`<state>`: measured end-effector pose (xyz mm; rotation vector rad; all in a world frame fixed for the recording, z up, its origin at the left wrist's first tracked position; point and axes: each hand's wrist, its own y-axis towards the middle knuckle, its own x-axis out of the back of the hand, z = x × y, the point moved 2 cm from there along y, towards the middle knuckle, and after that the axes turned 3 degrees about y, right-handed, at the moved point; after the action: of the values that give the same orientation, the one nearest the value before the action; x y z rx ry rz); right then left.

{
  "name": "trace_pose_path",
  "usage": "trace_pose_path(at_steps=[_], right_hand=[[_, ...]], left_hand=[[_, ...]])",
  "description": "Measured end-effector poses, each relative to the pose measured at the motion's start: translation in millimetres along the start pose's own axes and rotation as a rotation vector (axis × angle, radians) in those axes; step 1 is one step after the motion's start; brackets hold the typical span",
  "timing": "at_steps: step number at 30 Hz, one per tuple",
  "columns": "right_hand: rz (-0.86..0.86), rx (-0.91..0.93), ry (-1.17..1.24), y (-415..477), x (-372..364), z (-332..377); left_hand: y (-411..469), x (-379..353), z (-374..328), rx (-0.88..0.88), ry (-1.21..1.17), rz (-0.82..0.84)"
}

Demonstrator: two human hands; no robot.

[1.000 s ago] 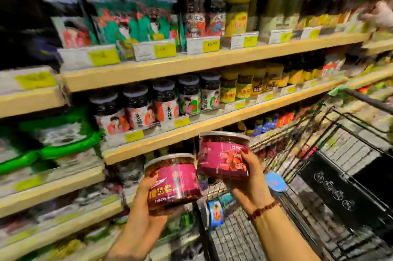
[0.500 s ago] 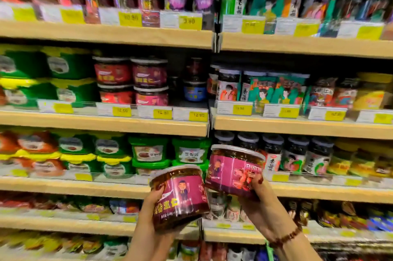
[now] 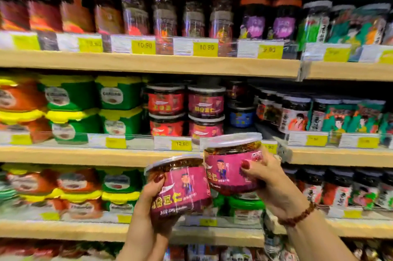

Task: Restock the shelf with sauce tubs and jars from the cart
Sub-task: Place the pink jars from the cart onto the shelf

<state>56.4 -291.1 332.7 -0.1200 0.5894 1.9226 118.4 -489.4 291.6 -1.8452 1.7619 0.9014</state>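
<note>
Head view puts your two hands low in the middle of the frame, each grasping one round tub. Your left hand [image 3: 147, 201] wraps the lower left tub [image 3: 182, 190] from below with the thumb across its front; your right hand [image 3: 274, 184], with a beaded bracelet [image 3: 297, 215] on the wrist, clasps the higher right tub [image 3: 228, 168] from the side. The two tubs touch at their near edges and both tilt. Each is clear plastic with a pale flat lid and a magenta wrap label, and a dark red-brown, chunky sauce shows through the bare band under the lid. You hold them in front of the middle shelf [image 3: 85, 155], a pale wood-look board, just below a yellow price tag [image 3: 181, 143]. Behind that tag sit two matching magenta tubs [image 3: 205, 102] stacked one on the other, with two red-labelled tubs [image 3: 165, 101] stacked just left of them. Further left stand four squarish green tubs [image 3: 119, 94] with yellow lids — two stacks of two. Right of the magenta stack is one blue-labelled jar [image 3: 241, 117].
</note>
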Motion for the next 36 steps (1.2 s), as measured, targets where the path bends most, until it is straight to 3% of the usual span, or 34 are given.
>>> trace_pose_path(at_steps=[9,16,21,28,36], right_hand=[[-0.010,0.002,0.027,58.4,-27.2,4.1],[-0.018,0.026,-0.124,101.6,-26.5,26.3],[0.033,0.003,-0.183,110.4,-17.8,25.2],[-0.072,-0.060,-0.187,128.4,-2.0,10.1],[-0.059,-0.125,-0.178,138.4,-5.2,11.8]], left_hand=[[36.1,6.0,-36.0,0.020,-0.040,0.009],[40.3,11.2,-52.5,-0.064,-0.053,-0.047],[41.8,11.7,-58.3,-0.103,-0.102,-0.105],[43.7,12.2,-55.5,-0.113,-0.092,-0.123],[49.2,18.9,-59.0,-0.133,-0.071,-0.118]])
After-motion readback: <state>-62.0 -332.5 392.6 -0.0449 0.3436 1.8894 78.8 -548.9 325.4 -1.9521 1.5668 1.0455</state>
